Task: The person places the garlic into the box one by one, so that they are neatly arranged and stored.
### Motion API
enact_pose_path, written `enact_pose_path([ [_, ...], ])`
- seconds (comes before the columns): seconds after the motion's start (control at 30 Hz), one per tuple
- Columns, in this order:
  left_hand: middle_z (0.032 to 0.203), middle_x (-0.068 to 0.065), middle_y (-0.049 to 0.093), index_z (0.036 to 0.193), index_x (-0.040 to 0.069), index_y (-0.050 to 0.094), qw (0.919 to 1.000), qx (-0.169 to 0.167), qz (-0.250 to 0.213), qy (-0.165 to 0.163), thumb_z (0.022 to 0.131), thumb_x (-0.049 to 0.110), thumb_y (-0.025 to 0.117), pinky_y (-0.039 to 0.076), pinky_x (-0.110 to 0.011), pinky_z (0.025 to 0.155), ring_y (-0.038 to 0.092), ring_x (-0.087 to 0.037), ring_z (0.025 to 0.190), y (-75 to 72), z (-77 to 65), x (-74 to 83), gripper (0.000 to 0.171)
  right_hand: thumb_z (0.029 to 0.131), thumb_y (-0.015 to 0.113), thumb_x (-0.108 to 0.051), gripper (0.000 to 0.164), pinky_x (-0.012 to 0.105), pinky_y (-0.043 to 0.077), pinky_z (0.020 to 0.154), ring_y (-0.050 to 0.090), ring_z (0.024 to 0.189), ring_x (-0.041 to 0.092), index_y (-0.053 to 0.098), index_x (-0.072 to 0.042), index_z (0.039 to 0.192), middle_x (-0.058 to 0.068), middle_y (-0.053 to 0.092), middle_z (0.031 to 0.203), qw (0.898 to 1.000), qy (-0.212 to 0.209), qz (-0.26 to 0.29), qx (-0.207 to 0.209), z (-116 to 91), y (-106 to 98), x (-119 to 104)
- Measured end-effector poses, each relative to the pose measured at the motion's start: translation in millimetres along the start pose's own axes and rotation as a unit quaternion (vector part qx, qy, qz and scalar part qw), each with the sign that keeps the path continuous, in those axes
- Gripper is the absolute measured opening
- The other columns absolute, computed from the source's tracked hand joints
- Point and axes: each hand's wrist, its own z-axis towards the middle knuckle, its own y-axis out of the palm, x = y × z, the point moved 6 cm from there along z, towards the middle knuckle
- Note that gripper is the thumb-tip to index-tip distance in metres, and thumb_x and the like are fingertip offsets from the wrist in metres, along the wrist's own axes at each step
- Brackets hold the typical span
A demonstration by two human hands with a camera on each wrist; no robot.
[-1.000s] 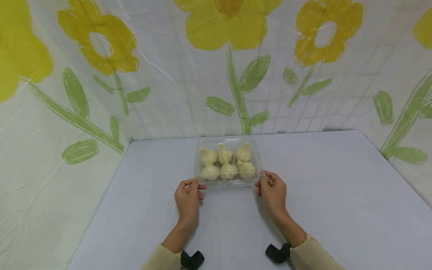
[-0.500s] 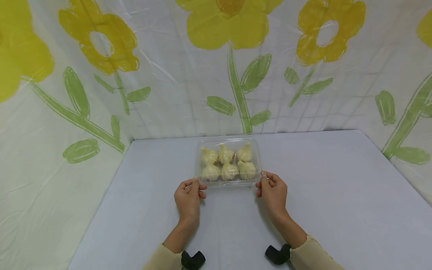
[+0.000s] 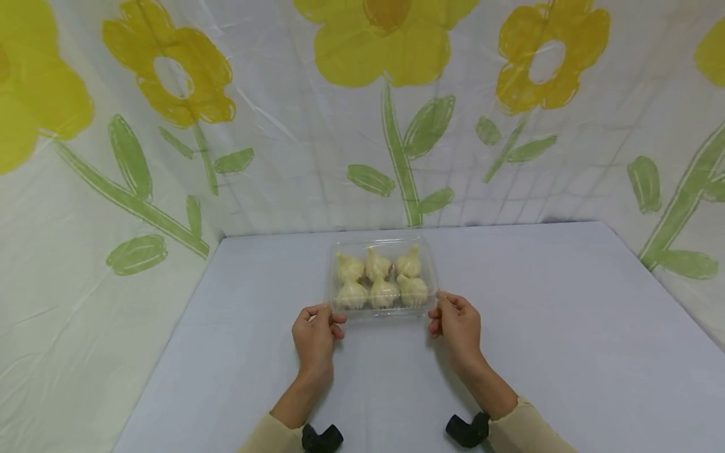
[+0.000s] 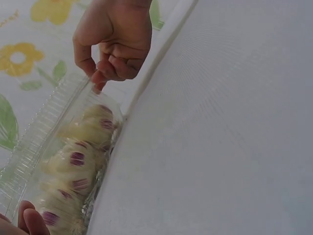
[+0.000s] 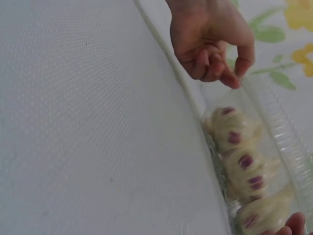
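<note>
A clear plastic clamshell box (image 3: 381,313) with several pale garlic bulbs (image 3: 384,294) inside lies on the table, its ribbed lid over them. Purple patches show on the bulbs (image 4: 77,158) in both wrist views. My left hand (image 3: 314,340) pinches the box's near left corner between thumb and forefinger. At the near right corner, my right hand (image 3: 460,328) pinches the rim in the same way, other fingers curled loosely. The right hand (image 4: 115,41) appears across the box in the left wrist view, the left hand (image 5: 212,41) in the right wrist view.
A white-covered table (image 3: 544,352) carries the box near its back edge. Behind it hangs a pale curtain (image 3: 283,189) printed with yellow flowers and green leaves. Both forearms wear light sleeves (image 3: 529,428) with black wrist devices (image 3: 467,430).
The whole scene sits slightly lower in the head view, the box a touch more than the curtain. Both hands keep their hold on the box's near corners.
</note>
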Motion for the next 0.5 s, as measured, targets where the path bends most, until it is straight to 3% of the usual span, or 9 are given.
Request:
enact_pose_path([
  [0.13,0.063,-0.001,0.07,0.092,0.006,0.054,0.9998,-0.005,-0.007,-0.018,0.094,0.009,0.052,0.044,-0.021,0.046,0.048,-0.011,0.044,0.4,1.5,-3.0,0.004,0.099,0.053,-0.013,0.028,0.021,0.05,0.052,0.053,0.051,0.006,0.063,0.001,0.122,-0.005,0.059,0.072,1.0,0.008,-0.004,0.0,2.4,-2.9,1.8],
  [0.37,0.06,0.0,0.066,0.087,0.008,0.051,0.9992,-0.028,-0.017,-0.021,0.094,0.009,0.052,0.042,-0.021,0.045,0.047,-0.01,0.043,-0.4,3.9,-5.7,0.007,0.1,0.057,-0.014,0.031,0.02,0.049,0.052,0.05,0.05,0.004,0.06,0.003,0.126,-0.007,0.059,0.07,1.0,0.022,0.009,-0.012,2.3,-4.0,2.2],
  [0.5,0.054,0.003,0.053,0.087,0.009,0.047,0.9984,-0.05,0.007,-0.026,0.1,0.017,0.05,0.041,-0.022,0.044,0.046,-0.011,0.043,-4.0,3.7,-7.5,0.016,0.1,0.057,-0.018,0.034,0.02,0.048,0.052,0.05,0.05,0.005,0.059,0.002,0.128,-0.006,0.059,0.07,0.999,0.04,0.012,-0.016,2.0,-5.9,7.7],
])
